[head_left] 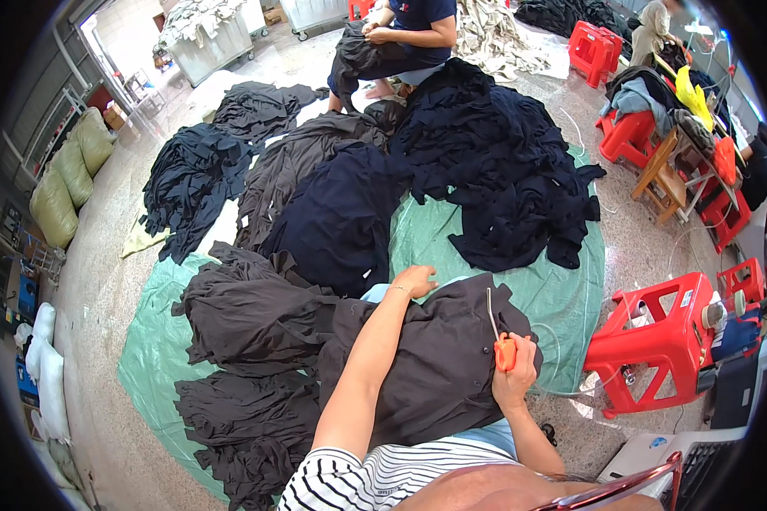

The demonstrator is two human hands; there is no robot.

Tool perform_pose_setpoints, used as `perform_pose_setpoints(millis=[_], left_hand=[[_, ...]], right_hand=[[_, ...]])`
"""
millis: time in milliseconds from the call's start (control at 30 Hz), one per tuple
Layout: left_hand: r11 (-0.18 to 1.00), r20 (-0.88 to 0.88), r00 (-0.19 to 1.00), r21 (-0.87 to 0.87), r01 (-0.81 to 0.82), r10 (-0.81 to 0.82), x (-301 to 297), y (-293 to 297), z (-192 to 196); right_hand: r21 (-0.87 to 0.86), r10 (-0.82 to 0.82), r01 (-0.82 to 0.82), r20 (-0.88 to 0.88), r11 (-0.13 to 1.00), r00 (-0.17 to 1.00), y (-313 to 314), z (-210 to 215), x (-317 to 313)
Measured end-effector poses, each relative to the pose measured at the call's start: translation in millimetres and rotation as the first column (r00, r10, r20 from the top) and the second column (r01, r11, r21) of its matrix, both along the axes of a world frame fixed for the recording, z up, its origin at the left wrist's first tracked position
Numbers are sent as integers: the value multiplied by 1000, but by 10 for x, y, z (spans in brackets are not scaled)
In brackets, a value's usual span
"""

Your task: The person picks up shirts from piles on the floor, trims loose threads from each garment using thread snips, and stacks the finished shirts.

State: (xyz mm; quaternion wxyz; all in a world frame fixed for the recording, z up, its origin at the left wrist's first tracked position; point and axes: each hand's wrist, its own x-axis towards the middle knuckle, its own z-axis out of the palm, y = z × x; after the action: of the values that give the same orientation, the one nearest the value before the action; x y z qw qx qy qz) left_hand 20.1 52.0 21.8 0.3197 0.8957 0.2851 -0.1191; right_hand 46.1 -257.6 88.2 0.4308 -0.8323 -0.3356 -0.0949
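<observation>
A dark grey buttoned garment (426, 366) lies spread across my lap, with dark buttons along its right part. My left hand (415, 281) rests at the garment's far edge, fingers stretched out and a little apart. My right hand (516, 379) is wrapped round the orange handle of an air blow gun (505, 353), over the garment's right side. The gun's thin metal tube points away from me, above the cloth. Close by on the left is a heap of dark grey garments (247, 311), with another dark grey pile (243, 422) nearer me.
Navy garments (494, 162) are heaped ahead on a green sheet (430, 230). A red stool (656, 341) stands at right, near a thin clear hose (562, 392). Another person (409, 38) sits beyond the heaps, handling dark cloth. Stuffed sacks (55, 204) line the left.
</observation>
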Motion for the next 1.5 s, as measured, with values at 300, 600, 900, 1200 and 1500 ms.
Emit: perform_pose_setpoints(millis=[300,600,900,1200,1500], left_hand=[[999,117,992,-29,-39,42,-73,60,-93],[999,78,996,-9,-50,50,-62,35,-66],[998,95,993,-29,-62,64,-62,10,-3],[998,129,990,14,-56,54,-55,-4,-26],[998,124,991,-37,-51,56,-63,16,-33]], right_hand=[[6,22,-22,16,1000,1000,14,-14,-4],[17,27,-27,33,999,999,14,-36,-2],[13,6,-6,32,1000,999,15,-31,-4],[4,5,-5,58,1000,998,13,-69,16],[-4,4,-4,23,1000,1000,14,-64,5]])
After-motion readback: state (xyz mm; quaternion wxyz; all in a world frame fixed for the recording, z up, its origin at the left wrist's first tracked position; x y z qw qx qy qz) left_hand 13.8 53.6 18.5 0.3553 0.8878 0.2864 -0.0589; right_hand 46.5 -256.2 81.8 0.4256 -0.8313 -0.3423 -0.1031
